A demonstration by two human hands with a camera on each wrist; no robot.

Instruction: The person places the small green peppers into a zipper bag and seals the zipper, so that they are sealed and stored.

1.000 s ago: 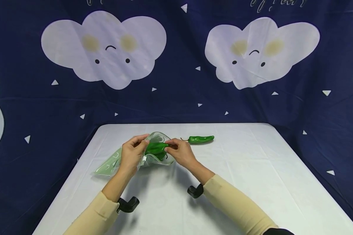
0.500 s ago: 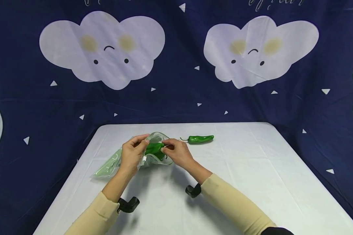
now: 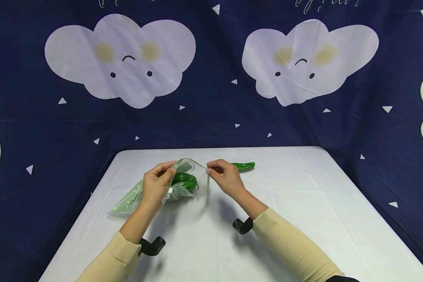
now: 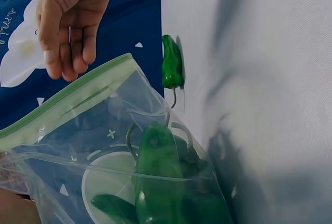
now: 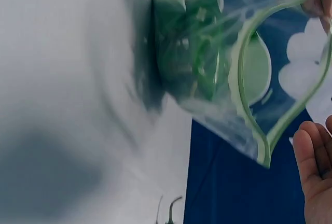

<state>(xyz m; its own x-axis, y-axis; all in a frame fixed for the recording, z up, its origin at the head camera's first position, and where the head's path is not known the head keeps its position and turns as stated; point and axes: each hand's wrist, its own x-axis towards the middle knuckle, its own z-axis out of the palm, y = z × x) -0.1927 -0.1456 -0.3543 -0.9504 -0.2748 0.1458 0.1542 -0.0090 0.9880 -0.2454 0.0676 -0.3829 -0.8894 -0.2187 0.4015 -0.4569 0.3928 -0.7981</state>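
A clear zip bag with a green rim (image 3: 206, 188) lies tilted on its side, mouth facing right. My left hand (image 3: 156, 184) pinches its rim near the mouth. Inside are several green peppers (image 3: 185, 182), stems toward the mouth; their far ends are hidden behind the left hand in the head view. My right hand (image 3: 226, 177) is at the right edge of the mouth. Both wrist views show its fingers (image 4: 78, 47) extended just off the rim, holding nothing. One loose green pepper (image 3: 244, 166) lies on the table behind the right hand, which hides its stem end.
The white-covered table (image 3: 285, 219) carries the bag at its left and the loose pepper toward the back. A dark blue cloth (image 3: 211, 125) with printed clouds hangs behind the far edge. Black camera mounts (image 3: 152, 246) stick out from both wrists.
The right hand has let go of a pepper inside the bag and drawn back to the right, out of the mouth. The left hand keeps its pinch on the rim.
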